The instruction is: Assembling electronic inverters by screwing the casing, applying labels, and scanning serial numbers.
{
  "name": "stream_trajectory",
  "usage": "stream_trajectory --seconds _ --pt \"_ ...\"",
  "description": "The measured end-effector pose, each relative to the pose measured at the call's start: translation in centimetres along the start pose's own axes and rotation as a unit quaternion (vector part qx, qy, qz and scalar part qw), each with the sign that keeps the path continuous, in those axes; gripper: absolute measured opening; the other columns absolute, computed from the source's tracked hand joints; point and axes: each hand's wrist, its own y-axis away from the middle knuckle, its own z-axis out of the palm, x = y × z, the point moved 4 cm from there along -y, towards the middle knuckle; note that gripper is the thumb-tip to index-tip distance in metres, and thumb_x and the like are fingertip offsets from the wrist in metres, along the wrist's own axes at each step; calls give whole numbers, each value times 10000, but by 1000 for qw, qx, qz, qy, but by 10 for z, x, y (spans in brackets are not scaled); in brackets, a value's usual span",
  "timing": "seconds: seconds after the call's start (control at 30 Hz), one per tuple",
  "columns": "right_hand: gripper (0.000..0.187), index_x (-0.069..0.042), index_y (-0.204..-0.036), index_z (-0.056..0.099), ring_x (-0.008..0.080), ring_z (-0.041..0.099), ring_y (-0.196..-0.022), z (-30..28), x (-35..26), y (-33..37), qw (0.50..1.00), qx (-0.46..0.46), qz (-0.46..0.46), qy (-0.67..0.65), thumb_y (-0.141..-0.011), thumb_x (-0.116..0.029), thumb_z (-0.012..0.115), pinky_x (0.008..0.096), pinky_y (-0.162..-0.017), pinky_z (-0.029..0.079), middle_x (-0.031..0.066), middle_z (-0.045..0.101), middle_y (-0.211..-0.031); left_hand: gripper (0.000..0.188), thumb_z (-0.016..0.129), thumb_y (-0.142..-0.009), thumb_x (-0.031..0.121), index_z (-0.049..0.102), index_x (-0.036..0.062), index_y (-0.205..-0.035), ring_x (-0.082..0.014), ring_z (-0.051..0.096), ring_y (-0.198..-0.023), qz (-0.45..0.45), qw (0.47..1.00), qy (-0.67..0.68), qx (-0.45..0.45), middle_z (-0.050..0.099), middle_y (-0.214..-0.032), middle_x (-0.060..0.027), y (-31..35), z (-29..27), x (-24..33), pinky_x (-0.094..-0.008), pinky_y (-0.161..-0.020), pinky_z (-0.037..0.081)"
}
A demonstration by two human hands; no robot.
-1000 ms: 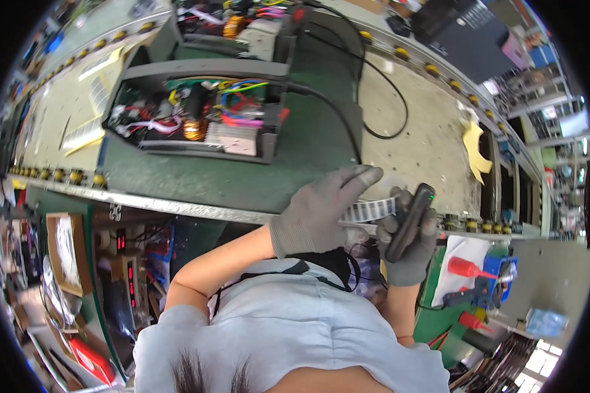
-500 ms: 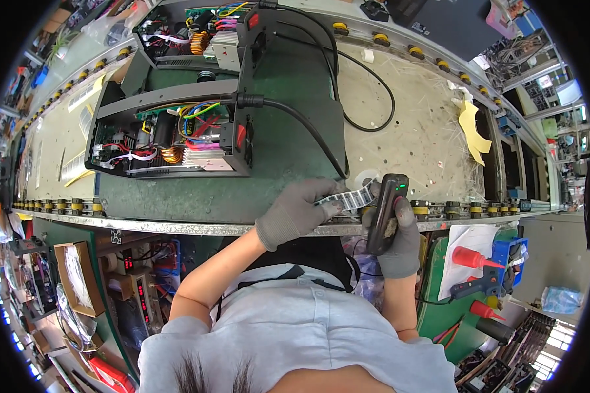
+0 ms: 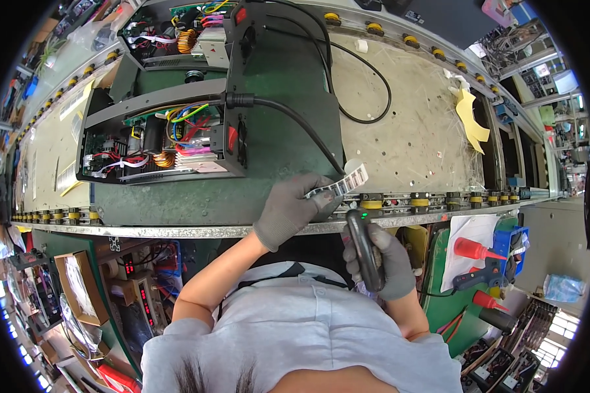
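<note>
A strip of barcode labels (image 3: 339, 185) is pinched in the gloved left hand (image 3: 294, 208) at frame centre, raised higher than half a second ago. Just below it, a black handheld scanner (image 3: 364, 249) is gripped by the gloved right hand (image 3: 381, 261). The open power supply chassis (image 3: 164, 141) now lies upper left

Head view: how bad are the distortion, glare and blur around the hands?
Head view: strong fisheye, conveyor rail bows and a black rim rings the frame; left hand with label strip and right hand with scanner look sharp; daylight washes out the right edge.
</note>
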Motion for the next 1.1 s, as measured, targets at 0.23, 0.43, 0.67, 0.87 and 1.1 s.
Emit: stream_trajectory --seconds 0.23,0.43,0.67,0.87,1.1 --pt "415 -36 -1110 560 201 641 -599 14 6 -8 999 -10 31 -20 -882 -382 548 290 -486 513 140 656 -786 195 670 -777 152 637 34 -929 -296 585 -744 -1 998 -58 21 604 -805 -150 2 -8 10 -357 -662 452" --pt "430 -28 -1097 555 186 629 -586 23 3 -6 1000 -3 9 15 -871 -394 556 285 -486 504 140 646 -763 174 669 -769 139 642 46 -915 -293 570 -743 47 997 -51 37 594 -801 -137 4 -11 13 -360 -668 442" --pt "451 -37 -1094 554 186 632 -579 14 4 -2 1000 -16 -18 -8 -853 -417 575 271 -474 509 140 647 -773 174 671 -766 137 641 40 -907 -298 564 -738 35 999 -39 10 588 -796 -141 4 -11 18 -369 -667 438" --pt "405 -33 -1060 560 199 632 -570 11 3 -4 999 -26 -13 -37 -853 -379 585 286 -469 513 154 650 -776 167 675 -777 136 645 34 -906 -275 556 -726 60 996 -60 19 599 -791 -136 5 -12 19 -344 -669 436" --pt "387 -30 -1070 563 205 621 -534 11 0 -6 997 -57 6 -56 -861 -355 578 291 -452 502 161 646 -748 165 667 -782 159 639 41 -894 -295 565 -728 37 997 -71 2 589 -804 -137 0 -12 23 -358 -645 436"
